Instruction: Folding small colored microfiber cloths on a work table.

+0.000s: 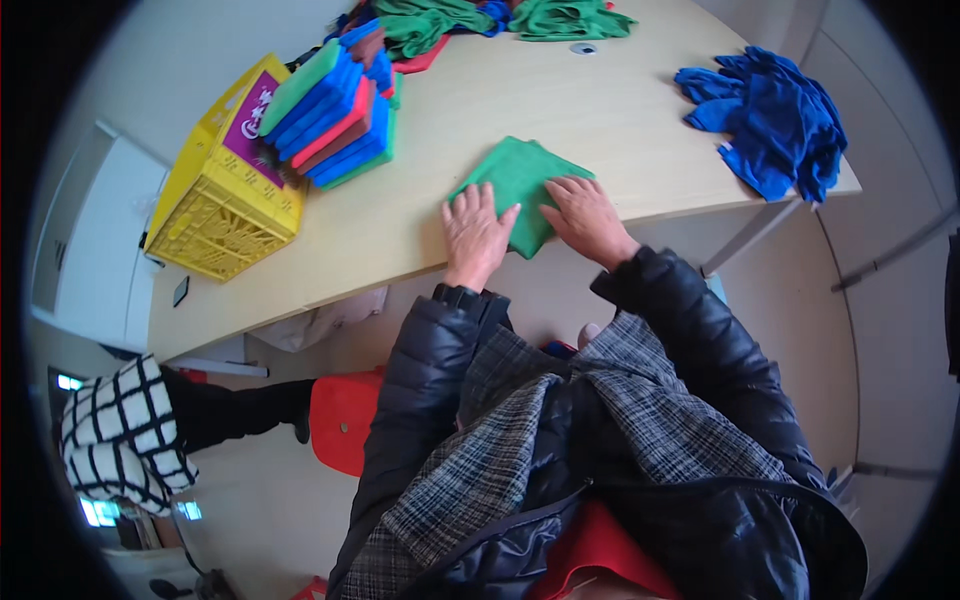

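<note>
A green folded cloth [518, 172] lies near the front edge of the table, one corner pointing toward me over that edge. My left hand [477, 236] rests flat on its left side, fingers stretched out. From the right, my right hand [586, 216] lies on the cloth's other side with its fingers extended and the thumb toward the middle. Neither hand grips the fabric. To the left, a stack of folded cloths [335, 125] in green, blue, red and brown leans beside a yellow crate.
The yellow plastic crate [222, 212] stands at the table's left end. Crumpled blue cloths [775, 120] lie at the right end, and loose green cloths [570, 18] at the far side. A red stool [340, 425] and a person in a checked top [125, 430] are to the left.
</note>
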Tool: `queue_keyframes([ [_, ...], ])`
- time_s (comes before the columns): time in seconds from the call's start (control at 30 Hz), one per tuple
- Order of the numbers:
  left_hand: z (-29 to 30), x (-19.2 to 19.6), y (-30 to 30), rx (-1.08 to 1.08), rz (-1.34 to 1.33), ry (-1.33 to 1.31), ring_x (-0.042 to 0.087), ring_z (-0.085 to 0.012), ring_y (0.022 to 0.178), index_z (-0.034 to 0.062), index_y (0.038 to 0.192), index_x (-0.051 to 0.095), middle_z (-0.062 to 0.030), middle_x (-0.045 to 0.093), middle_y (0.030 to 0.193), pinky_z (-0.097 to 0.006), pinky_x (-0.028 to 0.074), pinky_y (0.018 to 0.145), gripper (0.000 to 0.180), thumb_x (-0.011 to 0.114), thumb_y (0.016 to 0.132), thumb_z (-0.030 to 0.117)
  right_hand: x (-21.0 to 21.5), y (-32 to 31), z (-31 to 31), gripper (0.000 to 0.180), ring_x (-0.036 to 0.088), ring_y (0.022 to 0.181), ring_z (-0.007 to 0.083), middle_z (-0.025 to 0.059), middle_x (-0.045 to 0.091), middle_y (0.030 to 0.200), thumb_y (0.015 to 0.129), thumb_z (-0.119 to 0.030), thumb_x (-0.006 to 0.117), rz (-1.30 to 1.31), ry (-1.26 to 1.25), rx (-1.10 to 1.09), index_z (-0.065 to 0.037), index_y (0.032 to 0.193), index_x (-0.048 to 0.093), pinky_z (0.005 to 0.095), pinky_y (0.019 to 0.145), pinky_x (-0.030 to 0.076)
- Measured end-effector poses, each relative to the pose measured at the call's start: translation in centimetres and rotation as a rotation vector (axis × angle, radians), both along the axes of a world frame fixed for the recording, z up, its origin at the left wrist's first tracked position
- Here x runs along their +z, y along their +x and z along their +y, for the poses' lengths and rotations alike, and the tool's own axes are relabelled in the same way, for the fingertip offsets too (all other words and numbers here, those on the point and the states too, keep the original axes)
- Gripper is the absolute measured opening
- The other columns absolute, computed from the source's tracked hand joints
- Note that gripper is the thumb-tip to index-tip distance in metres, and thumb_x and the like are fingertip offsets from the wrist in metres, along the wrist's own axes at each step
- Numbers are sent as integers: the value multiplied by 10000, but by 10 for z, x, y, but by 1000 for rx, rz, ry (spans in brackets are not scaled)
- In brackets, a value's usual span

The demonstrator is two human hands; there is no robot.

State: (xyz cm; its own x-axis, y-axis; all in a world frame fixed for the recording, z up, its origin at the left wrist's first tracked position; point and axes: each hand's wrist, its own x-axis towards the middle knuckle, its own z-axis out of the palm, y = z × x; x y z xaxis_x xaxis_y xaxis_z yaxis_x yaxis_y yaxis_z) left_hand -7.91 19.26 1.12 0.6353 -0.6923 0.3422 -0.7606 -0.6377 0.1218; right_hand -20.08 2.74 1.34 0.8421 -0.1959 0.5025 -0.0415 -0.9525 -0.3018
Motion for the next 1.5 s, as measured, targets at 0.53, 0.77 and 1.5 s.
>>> queue_keyframes([
  [0.53,-29,1,24,-250,2,-124,379,-345,1404,38,1367,558,-197,455,1481,-518,213,1188,581,410,1024,483,-22,58,3,575,307,1455,391,191,387,1536,978,-347,479,187,-123,-117,-46,1465,428,583,1162,261],
  [0.77,-56,-23,57,-226,180,0,253,-306,1487,103,1521,378,-123,311,1602,-477,173,1208,690,295,1029,580,-25,58,0,593,304,1457,373,172,398,1542,994,-411,424,149,-32,-150,-53,1468,437,562,1184,218],
  [1.5,-20,-23,39,-40,215,79,235,-282,1501,107,1553,308,-120,281,1618,-525,141,1211,672,330,1031,531,-14,40,-2,644,294,1457,376,195,404,1509,951,-446,517,138,50,-133,-12,1425,473,543,1190,215],
])
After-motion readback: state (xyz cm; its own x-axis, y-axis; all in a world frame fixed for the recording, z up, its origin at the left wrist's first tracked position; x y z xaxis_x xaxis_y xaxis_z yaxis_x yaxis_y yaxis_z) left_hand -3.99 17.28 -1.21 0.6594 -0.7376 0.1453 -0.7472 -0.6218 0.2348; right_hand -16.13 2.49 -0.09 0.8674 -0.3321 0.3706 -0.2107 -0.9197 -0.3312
